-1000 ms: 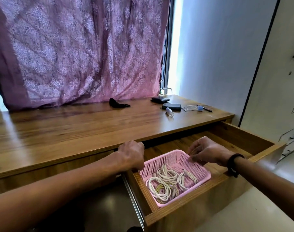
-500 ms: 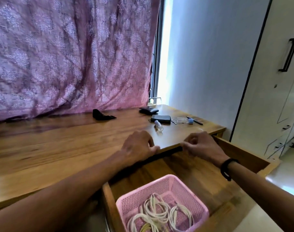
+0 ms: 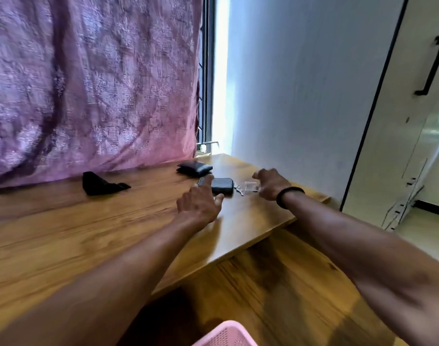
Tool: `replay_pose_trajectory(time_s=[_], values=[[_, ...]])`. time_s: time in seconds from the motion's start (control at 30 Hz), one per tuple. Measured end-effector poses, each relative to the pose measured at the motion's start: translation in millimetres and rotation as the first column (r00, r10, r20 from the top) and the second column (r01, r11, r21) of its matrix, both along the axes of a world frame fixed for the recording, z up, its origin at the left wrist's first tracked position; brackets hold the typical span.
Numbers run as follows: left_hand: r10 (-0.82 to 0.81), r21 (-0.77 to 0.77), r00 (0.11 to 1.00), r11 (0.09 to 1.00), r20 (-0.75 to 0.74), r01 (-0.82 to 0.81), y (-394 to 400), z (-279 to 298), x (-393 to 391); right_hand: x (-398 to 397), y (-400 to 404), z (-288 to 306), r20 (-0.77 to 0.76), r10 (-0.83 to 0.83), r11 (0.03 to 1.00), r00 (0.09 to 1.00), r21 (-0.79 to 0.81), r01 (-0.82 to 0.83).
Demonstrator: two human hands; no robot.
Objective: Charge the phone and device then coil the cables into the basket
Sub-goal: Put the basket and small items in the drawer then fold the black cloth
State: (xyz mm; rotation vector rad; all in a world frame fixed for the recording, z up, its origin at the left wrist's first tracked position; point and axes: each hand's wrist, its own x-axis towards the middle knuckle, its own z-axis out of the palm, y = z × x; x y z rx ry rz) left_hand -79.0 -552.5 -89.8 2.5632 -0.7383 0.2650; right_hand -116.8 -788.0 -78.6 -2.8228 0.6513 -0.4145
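Both arms stretched over wooden desk (image 3: 113,233). Left hand (image 3: 201,206) open, fingers spread, index tip at near-left end of dark phone (image 3: 219,185), grasping nothing. Phone flat on desk, long axis running left-right. Right hand (image 3: 270,183) loosely curled beside clear small item (image 3: 250,187); grip unclear. Pink basket (image 3: 225,334) corner at bottom edge, in open drawer (image 3: 300,283).

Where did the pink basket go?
In the head view, only a corner of the pink basket shows at the bottom edge, right of centre, down in the open drawer below the wooden desk top.
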Motion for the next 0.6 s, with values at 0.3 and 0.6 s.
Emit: replay_pose_trajectory(time_s=[0.3,0.6], values=[[-0.186,-0.225,0.975,0.962,-0.118,0.156,-3.3,16.6,-9.3,-47.3,7.8,24.6,0.102,0.084,0.995,0.991,0.040,-0.089],[-0.856,0.111,0.427,0.413,-0.290,0.904,20.9,2.2,-130.1,-222.4,48.0,10.9,-0.297,0.240,0.813,0.924,0.582,-0.024]])
